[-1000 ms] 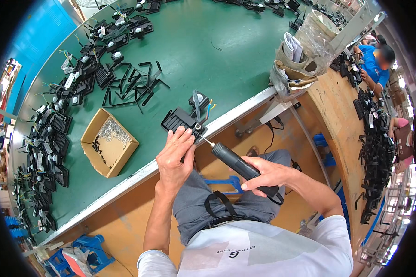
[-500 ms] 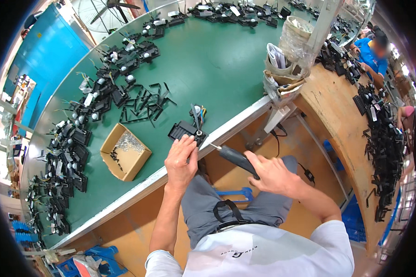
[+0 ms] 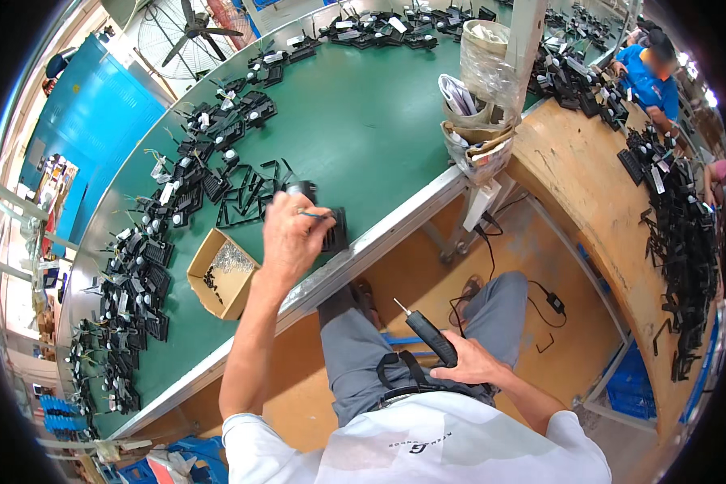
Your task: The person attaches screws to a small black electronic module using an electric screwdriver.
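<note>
At the bench's front edge my left hand (image 3: pixel 289 238) is closed, its fingers bent and pinched over a black plastic housing (image 3: pixel 336 231) with a ribbed face. A thin blue-grey strip (image 3: pixel 315 215) shows at these fingertips; what it belongs to is partly hidden. My right hand (image 3: pixel 469 363) wraps round the handle of a black electric screwdriver (image 3: pixel 429 334), held above my lap. Its bit points up and to the left, away from the housing. Loose black brackets (image 3: pixel 250 196) lie in a heap just beyond my left hand.
A cardboard box (image 3: pixel 224 278) with small silver and black screws stands left of my left forearm. Rows of black units with white domes (image 3: pixel 177 185) line the green bench (image 3: pixel 371 121). Plastic-wrapped holders (image 3: pixel 480 121) hang at a metal post. Another person (image 3: pixel 653 85) works at the wooden bench.
My right hand has drawn the screwdriver back from the housing, down toward my lap. My left hand has moved up and left, and the housing has been turned.
</note>
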A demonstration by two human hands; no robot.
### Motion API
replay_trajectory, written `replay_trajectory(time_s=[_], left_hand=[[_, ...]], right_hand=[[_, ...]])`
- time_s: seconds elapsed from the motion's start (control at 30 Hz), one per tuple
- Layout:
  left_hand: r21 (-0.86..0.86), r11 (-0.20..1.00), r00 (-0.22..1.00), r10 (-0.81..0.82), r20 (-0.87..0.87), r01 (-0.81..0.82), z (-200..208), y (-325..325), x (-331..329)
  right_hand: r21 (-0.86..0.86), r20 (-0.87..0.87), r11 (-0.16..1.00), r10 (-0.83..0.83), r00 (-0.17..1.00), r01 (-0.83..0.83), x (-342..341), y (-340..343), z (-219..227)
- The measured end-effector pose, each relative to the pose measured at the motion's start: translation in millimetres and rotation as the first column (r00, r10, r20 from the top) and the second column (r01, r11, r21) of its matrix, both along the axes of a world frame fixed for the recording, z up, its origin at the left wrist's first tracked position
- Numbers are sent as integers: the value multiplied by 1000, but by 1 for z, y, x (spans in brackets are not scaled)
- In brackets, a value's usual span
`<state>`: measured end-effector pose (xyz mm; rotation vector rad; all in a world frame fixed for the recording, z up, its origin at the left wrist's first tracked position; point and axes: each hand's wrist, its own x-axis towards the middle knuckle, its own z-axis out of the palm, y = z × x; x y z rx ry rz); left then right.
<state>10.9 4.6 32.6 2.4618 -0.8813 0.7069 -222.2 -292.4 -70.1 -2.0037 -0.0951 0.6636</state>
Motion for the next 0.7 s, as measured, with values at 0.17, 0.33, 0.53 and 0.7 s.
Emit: replay_trajectory(time_s=[0.17, 0.33, 0.53, 0.7], left_hand=[[-41, 999, 1000, 1, -21, -2, 37, 14, 11], [20, 946, 809, 287, -513, -323, 13, 28, 13], [86, 900, 642, 369, -672, -428, -27, 51, 23], [139, 949, 607, 289, -741, -282, 26, 75, 4]], right_hand=[[41, 21, 999, -13, 1000, 12, -1, 0, -1], [33, 9, 999, -2, 1000, 1, -2, 4, -3], [29, -9, 999, 45, 999, -45, -6, 8, -3], [72, -126, 993, 101, 987, -93, 0, 9, -10]])
